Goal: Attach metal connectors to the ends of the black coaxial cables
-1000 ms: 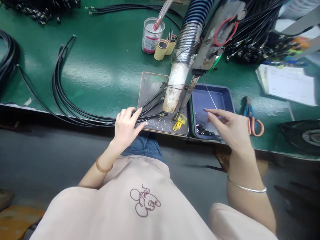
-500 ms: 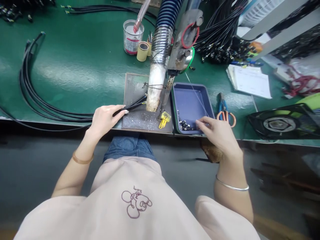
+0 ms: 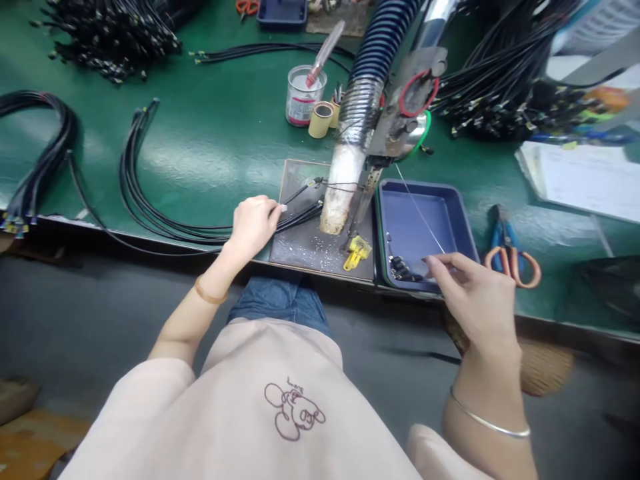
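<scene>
My left hand [image 3: 256, 223] is closed in a pinch on a black cable [image 3: 296, 194], its stripped end angled up over the dark work board [image 3: 300, 257]. Several more black cables [image 3: 303, 217] run beneath that hand, their ends close to the white hose nozzle [image 3: 341, 187]. Beside the nozzle a clamped soldering iron [image 3: 367, 193] points down at the board. My right hand [image 3: 475, 293] is over the front right corner of a blue tray [image 3: 465, 213], thumb and fingers pinched on a thin solder wire [image 3: 420, 208]. Small black parts [image 3: 401, 268] lie in the tray.
Orange-handled pliers [image 3: 510, 257] lie right of the tray, near papers [image 3: 580, 177]. A yellow clip [image 3: 357, 253] sits on the board. Behind stand a plastic cup [image 3: 303, 100] and a tape roll [image 3: 321, 121]. Cable bundles [image 3: 115, 40] lie at the back and left.
The camera view has shifted left, so things appear further right. In my left hand one cable now stands apart from the bunch, its end raised. My right hand stays by the tray's front right corner.
</scene>
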`<action>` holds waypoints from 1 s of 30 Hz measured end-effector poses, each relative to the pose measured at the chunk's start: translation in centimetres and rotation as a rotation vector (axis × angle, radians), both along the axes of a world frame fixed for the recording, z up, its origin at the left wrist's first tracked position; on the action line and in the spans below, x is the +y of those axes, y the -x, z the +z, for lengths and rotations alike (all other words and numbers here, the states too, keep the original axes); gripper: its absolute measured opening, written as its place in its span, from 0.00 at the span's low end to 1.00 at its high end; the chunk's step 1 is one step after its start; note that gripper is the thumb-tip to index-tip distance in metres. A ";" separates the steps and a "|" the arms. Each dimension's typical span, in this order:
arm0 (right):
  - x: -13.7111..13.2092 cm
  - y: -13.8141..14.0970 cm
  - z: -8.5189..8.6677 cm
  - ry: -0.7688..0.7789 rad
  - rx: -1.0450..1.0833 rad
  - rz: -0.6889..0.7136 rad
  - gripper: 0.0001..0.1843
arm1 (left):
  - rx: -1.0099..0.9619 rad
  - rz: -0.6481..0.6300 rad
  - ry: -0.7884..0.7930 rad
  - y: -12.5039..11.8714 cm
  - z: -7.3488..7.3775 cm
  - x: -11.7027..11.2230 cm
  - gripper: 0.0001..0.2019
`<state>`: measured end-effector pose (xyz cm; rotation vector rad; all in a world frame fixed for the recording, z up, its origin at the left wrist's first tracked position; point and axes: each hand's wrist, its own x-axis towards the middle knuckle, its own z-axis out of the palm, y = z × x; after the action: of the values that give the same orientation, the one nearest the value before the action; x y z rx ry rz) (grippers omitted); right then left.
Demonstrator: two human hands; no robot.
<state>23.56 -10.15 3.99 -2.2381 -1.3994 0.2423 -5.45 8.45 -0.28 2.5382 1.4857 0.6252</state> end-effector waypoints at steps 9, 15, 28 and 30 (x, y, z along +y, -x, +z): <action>-1.2 0.6 -0.7 -0.143 -0.082 0.014 0.22 | -0.008 0.018 -0.016 -1.0 -1.0 -1.4 0.13; -1.5 1.0 -0.5 -0.147 -0.102 -0.010 0.19 | -0.149 -0.003 -0.140 2.1 -1.2 -2.4 0.16; -2.6 7.5 -1.5 -0.714 -0.261 0.389 0.18 | -0.607 0.830 -0.216 19.5 -6.5 -2.6 0.37; -1.6 10.6 -2.0 -0.645 -0.141 0.631 0.22 | -0.597 0.832 -0.169 20.1 -7.8 -1.1 0.40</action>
<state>12.97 -11.78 2.00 -1.2822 -1.8962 -0.1546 -25.58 7.32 -8.06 1.4677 2.2158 1.4846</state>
